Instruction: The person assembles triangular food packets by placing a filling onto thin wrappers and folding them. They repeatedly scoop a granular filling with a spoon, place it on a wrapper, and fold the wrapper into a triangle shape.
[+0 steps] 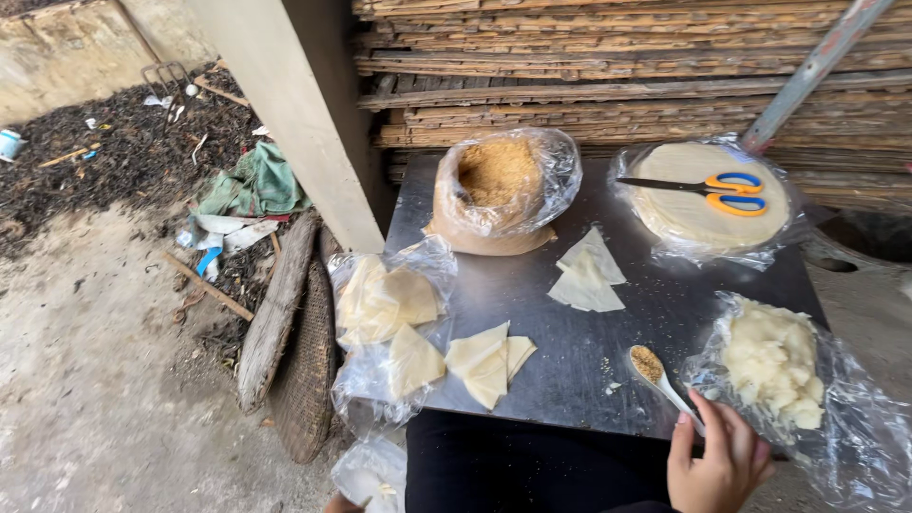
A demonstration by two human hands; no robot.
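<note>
Gripping white spoon [662, 378] of brown crumbs | right hand [717, 461] closed on handle | left hand unseen

On the table [532, 285]: bag of crumbs [499, 190] rear centre; scissors [712, 190] on wrapper stack [698, 214] rear right; dough bag [774, 366] front right; spoon [660, 375] left of it; folded pieces [489, 361] front left.

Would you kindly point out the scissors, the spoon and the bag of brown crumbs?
scissors [731, 193], head view, on the orange handles.
spoon [648, 364], head view, on the bowl filled with brown crumbs.
bag of brown crumbs [498, 174], head view, on the crumbs inside.
</note>
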